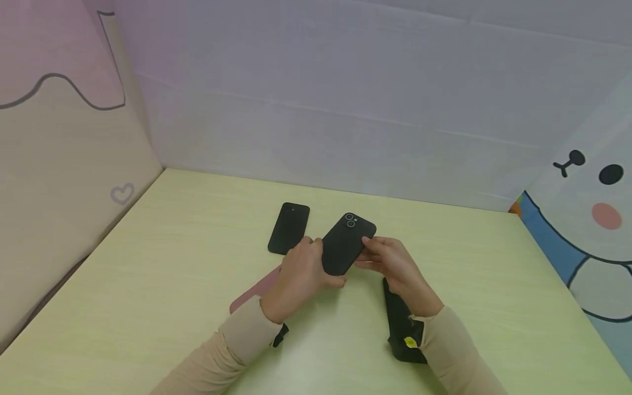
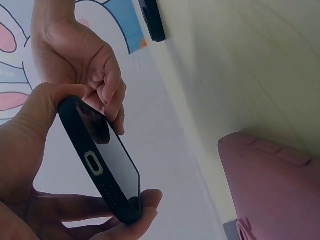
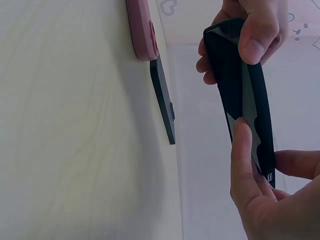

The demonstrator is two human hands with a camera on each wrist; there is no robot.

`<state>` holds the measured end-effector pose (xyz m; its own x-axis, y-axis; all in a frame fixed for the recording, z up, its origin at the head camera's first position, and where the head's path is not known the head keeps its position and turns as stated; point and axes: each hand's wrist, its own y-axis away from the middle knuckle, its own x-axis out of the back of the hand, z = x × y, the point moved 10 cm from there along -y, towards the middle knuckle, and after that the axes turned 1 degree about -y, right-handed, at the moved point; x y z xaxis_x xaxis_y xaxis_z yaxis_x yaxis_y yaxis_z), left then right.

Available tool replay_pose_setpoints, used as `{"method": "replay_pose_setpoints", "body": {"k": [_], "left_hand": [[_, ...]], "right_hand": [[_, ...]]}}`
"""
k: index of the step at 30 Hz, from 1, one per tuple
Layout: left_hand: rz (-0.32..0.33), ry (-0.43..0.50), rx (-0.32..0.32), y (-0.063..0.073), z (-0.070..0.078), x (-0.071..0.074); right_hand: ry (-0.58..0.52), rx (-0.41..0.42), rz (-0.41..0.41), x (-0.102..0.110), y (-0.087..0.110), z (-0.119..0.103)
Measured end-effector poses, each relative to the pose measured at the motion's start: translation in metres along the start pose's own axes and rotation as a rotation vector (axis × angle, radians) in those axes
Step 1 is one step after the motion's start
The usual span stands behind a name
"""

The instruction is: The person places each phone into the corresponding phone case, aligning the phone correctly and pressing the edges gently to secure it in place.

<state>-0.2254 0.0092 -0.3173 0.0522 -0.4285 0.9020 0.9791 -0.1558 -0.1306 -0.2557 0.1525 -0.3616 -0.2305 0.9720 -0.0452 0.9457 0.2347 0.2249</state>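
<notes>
Both hands hold a phone in a black case (image 1: 347, 247) above the table, its two-lens back facing up in the head view. My left hand (image 1: 302, 277) grips the bottom end, thumb on one long edge and fingers on the other. The right hand (image 1: 395, 267) pinches the case near the camera end, its thumb on the back edge. The left wrist view shows the charging-port end of the case (image 2: 85, 150) and the glossy screen. From the right wrist view, one right fingertip (image 3: 242, 131) presses the screen side beside the case rim.
On the table (image 1: 163, 263), another black phone (image 1: 289, 227) lies behind the left hand. A pink phone case (image 1: 254, 291) sits partly under the left forearm. A black item (image 1: 397, 318) with a yellow spot lies partly under the right wrist. Printed cloth walls (image 1: 345, 109) stand around the table.
</notes>
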Motion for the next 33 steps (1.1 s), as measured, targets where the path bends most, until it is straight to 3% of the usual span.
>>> {"method": "replay_pose_setpoints", "body": {"k": [9, 18, 24, 33], "left_hand": [[0.003, -0.002, -0.004, -0.001, 0.002, 0.0], [-0.045, -0.036, 0.037, 0.001, 0.001, -0.007], [-0.071, -0.042, 0.048, 0.004, 0.001, -0.013], [-0.063, -0.036, -0.01, 0.008, 0.006, -0.022]], "right_hand": [[0.275, 0.053, -0.045, 0.004, 0.005, -0.005], [0.427, 0.106, -0.059, 0.015, 0.013, -0.01], [0.579, 0.167, 0.005, 0.026, 0.019, -0.015], [0.87, 0.275, 0.126, 0.041, 0.031, -0.021]]}}
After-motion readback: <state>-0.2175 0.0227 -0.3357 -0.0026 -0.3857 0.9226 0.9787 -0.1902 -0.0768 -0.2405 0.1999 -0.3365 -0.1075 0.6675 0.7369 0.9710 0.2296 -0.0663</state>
